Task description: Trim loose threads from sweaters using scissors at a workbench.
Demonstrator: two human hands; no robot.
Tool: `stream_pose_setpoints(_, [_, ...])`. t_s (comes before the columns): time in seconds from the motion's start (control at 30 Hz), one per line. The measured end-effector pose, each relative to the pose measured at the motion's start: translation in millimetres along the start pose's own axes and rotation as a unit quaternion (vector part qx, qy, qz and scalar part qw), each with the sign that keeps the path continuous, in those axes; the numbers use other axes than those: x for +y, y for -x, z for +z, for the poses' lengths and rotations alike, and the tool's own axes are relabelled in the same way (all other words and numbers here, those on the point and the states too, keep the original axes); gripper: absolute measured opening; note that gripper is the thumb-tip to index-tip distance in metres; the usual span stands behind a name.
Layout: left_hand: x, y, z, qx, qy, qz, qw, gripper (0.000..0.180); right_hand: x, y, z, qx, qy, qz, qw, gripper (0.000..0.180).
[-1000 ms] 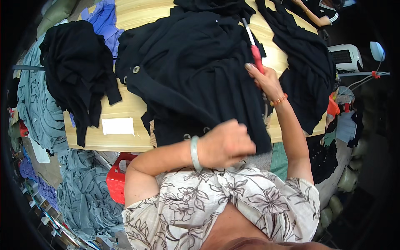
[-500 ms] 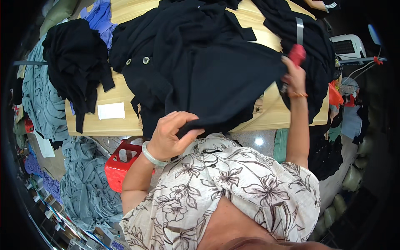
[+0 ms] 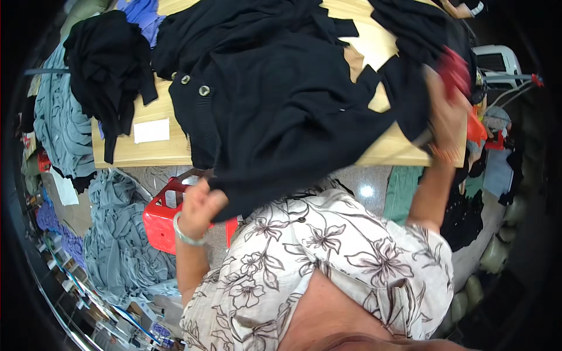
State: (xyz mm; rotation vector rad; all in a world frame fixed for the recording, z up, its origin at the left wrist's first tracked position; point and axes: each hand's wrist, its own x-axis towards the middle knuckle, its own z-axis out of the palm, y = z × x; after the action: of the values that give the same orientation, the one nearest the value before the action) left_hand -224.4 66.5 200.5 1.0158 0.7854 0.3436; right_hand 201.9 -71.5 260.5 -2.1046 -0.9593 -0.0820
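Two hands wide apart: left hand low, clutching black garment; right hand higher, gripping red handle.

The black knit garment is matt, soft-looking cloth with glossy buttons, the tabletop smooth wood grain, the slip plain white paper, the stool shiny red plastic, the grey-blue heap rumpled matt cloth, the floor polished and light-reflecting.

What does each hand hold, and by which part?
Left hand: the black knitted garment, by its near-left corner. Right hand: a red object; blur hides which part, and whether the garment is held too.
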Motion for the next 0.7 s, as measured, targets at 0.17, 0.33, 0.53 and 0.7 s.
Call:
stream_pose_setpoints(0.17, [-152, -42, -108, 0.255, -0.094, -0.034, 0.962, 0.017, 45, -38, 141, -0.245, 0.134, 0.014, 0.960, 0.040])
stream_pose_setpoints(0.33, [-179, -42, -92, 0.351, -0.441, 0.107, 0.819, 0.020, 61, -8, 128, -0.297, 0.282, 0.028, 0.912, 0.040])
stream_pose_setpoints(0.53, [-71, -124, 77, 0.179, -0.463, 0.366, 0.787, 0.040, 113, 14, 79, -0.202, 0.292, 0.012, 0.935, 0.027])
stream_pose_setpoints(0.7, [-83, -240, 178, 0.037, -0.574, 0.410, 0.708, 0.058, 96, 20, 48, -0.310, 0.233, -0.003, 0.922, 0.032])
